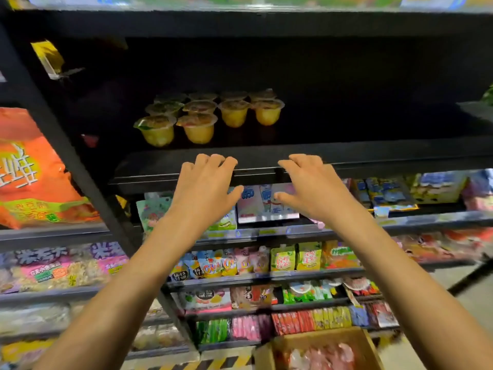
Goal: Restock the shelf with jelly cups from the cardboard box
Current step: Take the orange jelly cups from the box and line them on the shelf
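Both bare arms reach up from the lower corners of the frame and meet near the centre. The left hand point(206, 182) and the right hand point(312, 185) are side by side with a small gap between them, palms facing away. Both hold nothing, with fingers spread and only slightly bent. Their fingertips lie over the front lip of the black metal shelf point(373, 153); I cannot tell whether they touch it.

Just above the hands, in the upper centre of the frame, clear plastic jelly cups with yellow filling and sealed lids point(210, 116) stand upright on that dark shelf. They sit in close rows, two at the front left and more behind, and the rest of the board to the right is bare.

At the bottom right of the frame is the open brown cardboard box point(320, 336). Its contents are a blur of pink and pale shapes, too soft to identify.

Below the hands, narrower shelves carry rows of colourful snack packets point(282, 259). A large orange crinkled bag with white lettering point(32, 169) fills the left edge. A yellow-and-black striped strip point(213, 363) runs along the bottom centre.
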